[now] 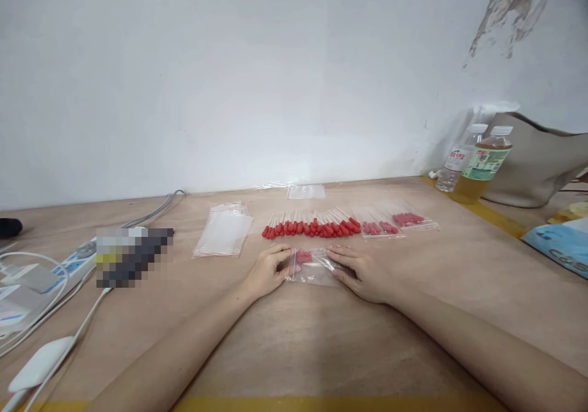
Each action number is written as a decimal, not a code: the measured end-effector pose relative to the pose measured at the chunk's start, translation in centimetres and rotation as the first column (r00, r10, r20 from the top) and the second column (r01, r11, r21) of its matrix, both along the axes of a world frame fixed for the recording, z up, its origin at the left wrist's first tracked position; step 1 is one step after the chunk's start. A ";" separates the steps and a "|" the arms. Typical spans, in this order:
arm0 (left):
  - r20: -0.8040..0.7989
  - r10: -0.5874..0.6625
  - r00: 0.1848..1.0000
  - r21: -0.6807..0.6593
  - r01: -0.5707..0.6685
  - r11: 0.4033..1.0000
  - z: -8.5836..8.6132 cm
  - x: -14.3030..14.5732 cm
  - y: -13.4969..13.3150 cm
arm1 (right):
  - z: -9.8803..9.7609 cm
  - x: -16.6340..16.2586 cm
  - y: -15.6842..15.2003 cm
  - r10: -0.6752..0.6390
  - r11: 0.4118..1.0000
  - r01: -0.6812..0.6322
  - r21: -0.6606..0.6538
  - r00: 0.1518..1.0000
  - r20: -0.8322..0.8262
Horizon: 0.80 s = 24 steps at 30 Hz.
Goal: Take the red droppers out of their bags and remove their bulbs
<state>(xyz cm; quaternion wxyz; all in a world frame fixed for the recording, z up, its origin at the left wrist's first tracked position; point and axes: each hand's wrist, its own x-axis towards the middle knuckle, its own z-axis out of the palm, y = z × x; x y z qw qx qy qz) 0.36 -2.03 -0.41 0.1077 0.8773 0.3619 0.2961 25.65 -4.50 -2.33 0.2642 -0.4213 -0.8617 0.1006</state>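
Wall (pixel 229 81) behind; brown table (pixel 285 344) before it. Grey sack (pixel 533 161) far right, with a bottle (pixel 482 164) in front; power strip (pixel 76 256) at left.

Row of sticks (pixel 312 228), red ends toward the person, lies just beyond the hands. Left of it, a stack of flat bags (pixel 223 231). Right of it, a near packet (pixel 379 225) and an end packet (pixel 411 217), each with red-ended sticks inside.

Left hand (pixel 269 271) pinches one end of the held bag (pixel 316 272), by its red line; right hand (pixel 367 271) pinches the other end. The held bag lies between them, nearer the person than the row. Whether the left thumb is inside the film, cannot tell.

Smallest: red tips (pixel 304 256) within the held bag, toward its left end; count unclear.

Step in hand, by judgement: working the red-lined end with sticks inside. Next move seems to call for a steady right hold and even left finger pressure along that line.
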 end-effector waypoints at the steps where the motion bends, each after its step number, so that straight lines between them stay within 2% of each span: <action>1: -0.010 0.003 1.000 -0.024 -0.003 1.000 0.0 0.1 0.0 | 0.1 0.1 0.0 0.013 1.000 -0.013 -0.010 1.000 -0.007; 7: -0.020 0.103 0.995 -0.154 -0.105 0.982 0.0 0.6 -0.5 | 0.8 0.1 -0.2 0.066 0.997 -0.067 -0.044 0.998 -0.010; 9: -0.027 0.094 0.995 -0.176 -0.097 0.980 0.1 0.6 -0.7 | 0.7 0.0 -0.3 0.070 0.997 -0.071 -0.033 0.997 -0.015; 13: -0.030 0.072 0.997 -0.131 -0.076 0.989 0.3 0.7 -1.2 | 0.3 0.0 -0.2 0.066 0.998 -0.066 -0.004 0.998 -0.019; 17: -0.056 0.101 0.993 -0.082 -0.106 0.991 0.3 1.1 -1.7 | 0.2 -0.1 -0.2 0.071 0.997 -0.071 0.003 0.997 0.006; 20: -0.076 0.117 0.990 -0.103 -0.125 0.987 0.3 1.2 -2.0 | 0.5 -0.1 -0.3 0.068 0.998 -0.068 0.006 0.998 0.012; 24: -0.027 0.076 0.997 -0.159 -0.079 0.984 0.4 1.2 -2.2 | 0.5 -0.1 -0.3 0.076 0.997 -0.077 0.009 0.997 0.021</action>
